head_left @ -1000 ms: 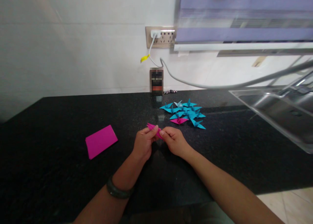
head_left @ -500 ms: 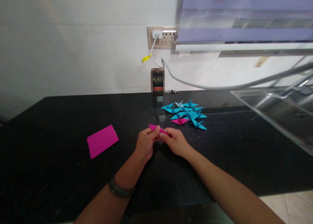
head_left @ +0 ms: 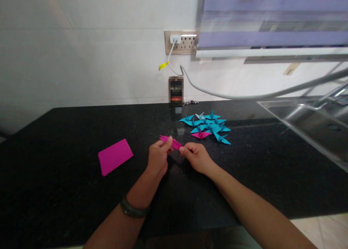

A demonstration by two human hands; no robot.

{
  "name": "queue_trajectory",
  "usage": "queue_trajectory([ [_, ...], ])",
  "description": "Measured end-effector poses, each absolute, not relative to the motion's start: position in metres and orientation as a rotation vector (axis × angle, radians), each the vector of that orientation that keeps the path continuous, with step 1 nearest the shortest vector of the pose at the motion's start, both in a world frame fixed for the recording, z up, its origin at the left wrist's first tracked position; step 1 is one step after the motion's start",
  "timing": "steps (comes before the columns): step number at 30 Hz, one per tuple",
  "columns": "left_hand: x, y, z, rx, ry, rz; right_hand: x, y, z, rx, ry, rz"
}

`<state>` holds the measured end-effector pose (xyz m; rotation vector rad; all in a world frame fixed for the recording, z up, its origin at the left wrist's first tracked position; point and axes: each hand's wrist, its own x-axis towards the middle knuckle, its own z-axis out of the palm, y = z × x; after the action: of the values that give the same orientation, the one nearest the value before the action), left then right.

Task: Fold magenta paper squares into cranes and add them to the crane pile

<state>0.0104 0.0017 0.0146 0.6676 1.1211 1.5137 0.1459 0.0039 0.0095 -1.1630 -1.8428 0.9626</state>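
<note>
A narrow piece of folded pink origami paper (head_left: 176, 144) is stretched between my two hands, above the black counter. My left hand (head_left: 159, 154) pinches it near its left end, thumb on top, and a split tip sticks out past the fingers. My right hand (head_left: 196, 156) grips the right end between thumb and curled fingers. Beyond my right hand lies a pink paper crane (head_left: 201, 134), at the front of a cluster of several blue paper cranes (head_left: 210, 125). Left of my hands rests a stack of pink paper (head_left: 115, 156).
A steel sink (head_left: 326, 129) is set into the counter (head_left: 67, 198) at the right. Against the wall stands a small dark box (head_left: 176, 91), its front blurred, with a beaded string (head_left: 191, 102) beside it. A grey cable (head_left: 217, 95) runs from the wall socket (head_left: 187, 43).
My left hand has shifted slightly left, away from my right hand, so more of the folded pink paper shows between them. The cranes and paper stack stay put.
</note>
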Motion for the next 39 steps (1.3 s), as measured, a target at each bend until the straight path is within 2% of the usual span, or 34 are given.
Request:
queue_trajectory([
  [5, 0.01, 0.001, 0.016, 0.714, 1.113, 1.428, 0.146, 0.004, 0.007, -1.156, -1.767, 0.944],
  [11, 0.008, 0.001, 0.018, 0.684, 1.031, 1.382, 0.15, 0.009, 0.004, -1.102, -1.728, 1.292],
  [23, 0.007, 0.0, 0.019, 0.626, 0.922, 1.18, 0.152, 0.01, 0.007, -0.951, -1.49, 1.56],
  [26, 0.008, 0.0, 0.019, 0.655, 0.974, 1.171, 0.152, 0.01, 0.003, -0.991, -1.606, 1.378],
  [32, 0.01, 0.001, 0.016, 0.734, 1.145, 1.208, 0.157, 0.008, 0.006, -0.846, -1.978, 0.727],
  [39, 0.012, -0.001, 0.013, 0.74, 1.141, 1.139, 0.163, 0.015, 0.005, -0.742, -2.15, 0.544],
])
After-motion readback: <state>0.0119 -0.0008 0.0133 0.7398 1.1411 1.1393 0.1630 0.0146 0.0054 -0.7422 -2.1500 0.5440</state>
